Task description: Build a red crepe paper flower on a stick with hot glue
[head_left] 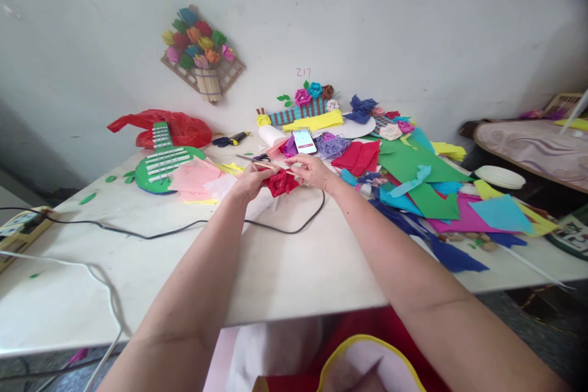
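Note:
My left hand (pixel 254 181) is closed on the left side of a crumpled red crepe paper piece (pixel 282 184), shaped a bit like a ruffled flower. At its right edge, my right hand (pixel 310 172) pinches the same red paper between thumb and fingers. A thin pale stick (pixel 265 165) lies along the top of my left hand; whether it is held there I cannot tell. Just beyond my hands are a pair of scissors (pixel 260 157) and a lit phone (pixel 304 141). Pale pink paper (pixel 195 175) lies left of my left hand.
A black cable (pixel 151 236) curves across the white table (pixel 294 275). Green guitar-shaped craft (pixel 168 162), red plastic bag (pixel 184 128) and pliers (pixel 232 139) are at left. Purple cord (pixel 335 146) and many coloured paper sheets (pixel 413 162) cover the right. Paper flowers (pixel 195 40) hang on the wall.

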`<control>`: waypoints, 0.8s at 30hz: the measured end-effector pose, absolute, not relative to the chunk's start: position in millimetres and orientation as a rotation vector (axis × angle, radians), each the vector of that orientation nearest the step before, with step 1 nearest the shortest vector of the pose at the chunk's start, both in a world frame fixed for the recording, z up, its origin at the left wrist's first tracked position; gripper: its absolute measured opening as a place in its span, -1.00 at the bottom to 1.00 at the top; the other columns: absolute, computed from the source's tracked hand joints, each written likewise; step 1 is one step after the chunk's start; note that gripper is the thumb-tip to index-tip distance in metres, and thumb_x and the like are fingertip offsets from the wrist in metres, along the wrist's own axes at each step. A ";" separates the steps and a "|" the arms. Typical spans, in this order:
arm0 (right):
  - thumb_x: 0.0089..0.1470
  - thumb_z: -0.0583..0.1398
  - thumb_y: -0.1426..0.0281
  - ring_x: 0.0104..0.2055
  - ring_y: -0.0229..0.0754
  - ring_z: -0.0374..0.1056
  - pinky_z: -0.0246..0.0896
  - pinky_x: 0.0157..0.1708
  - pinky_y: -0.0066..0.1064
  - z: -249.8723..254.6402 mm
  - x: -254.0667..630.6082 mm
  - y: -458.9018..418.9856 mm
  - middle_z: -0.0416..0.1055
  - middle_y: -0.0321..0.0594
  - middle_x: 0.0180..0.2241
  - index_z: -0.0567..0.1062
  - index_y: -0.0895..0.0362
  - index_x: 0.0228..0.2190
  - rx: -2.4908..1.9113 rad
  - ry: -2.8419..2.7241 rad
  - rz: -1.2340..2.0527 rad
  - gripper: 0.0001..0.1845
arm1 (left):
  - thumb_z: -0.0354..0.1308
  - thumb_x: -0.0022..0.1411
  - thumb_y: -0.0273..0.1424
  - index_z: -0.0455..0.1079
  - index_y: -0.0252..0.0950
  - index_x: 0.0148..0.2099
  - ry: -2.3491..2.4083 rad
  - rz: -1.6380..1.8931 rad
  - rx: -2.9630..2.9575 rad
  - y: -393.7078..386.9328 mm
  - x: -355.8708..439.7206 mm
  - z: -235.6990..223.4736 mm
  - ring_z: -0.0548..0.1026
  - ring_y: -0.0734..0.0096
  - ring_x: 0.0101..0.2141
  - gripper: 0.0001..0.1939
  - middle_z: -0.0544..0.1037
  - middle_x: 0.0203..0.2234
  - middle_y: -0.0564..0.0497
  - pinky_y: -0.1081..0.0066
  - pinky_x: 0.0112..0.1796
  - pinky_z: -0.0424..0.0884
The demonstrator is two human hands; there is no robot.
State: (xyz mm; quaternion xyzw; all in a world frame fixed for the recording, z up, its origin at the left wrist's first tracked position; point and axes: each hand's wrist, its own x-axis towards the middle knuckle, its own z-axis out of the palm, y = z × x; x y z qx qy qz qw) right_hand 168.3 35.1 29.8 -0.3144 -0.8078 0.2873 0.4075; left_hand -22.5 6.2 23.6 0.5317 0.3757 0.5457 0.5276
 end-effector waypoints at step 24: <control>0.07 0.20 0.45 -0.80 -0.40 0.04 -0.11 -0.77 -0.54 33.3 169.0 30.6 0.13 -0.45 -0.84 0.30 0.14 -0.68 -1.204 -1.855 1.113 -0.66 | 0.49 -0.26 -0.27 0.58 -0.38 -0.38 0.893 1.158 1.392 5.2 -23.6 23.7 0.47 0.38 -0.51 -0.63 0.58 -0.50 -0.10 0.44 -0.49 0.37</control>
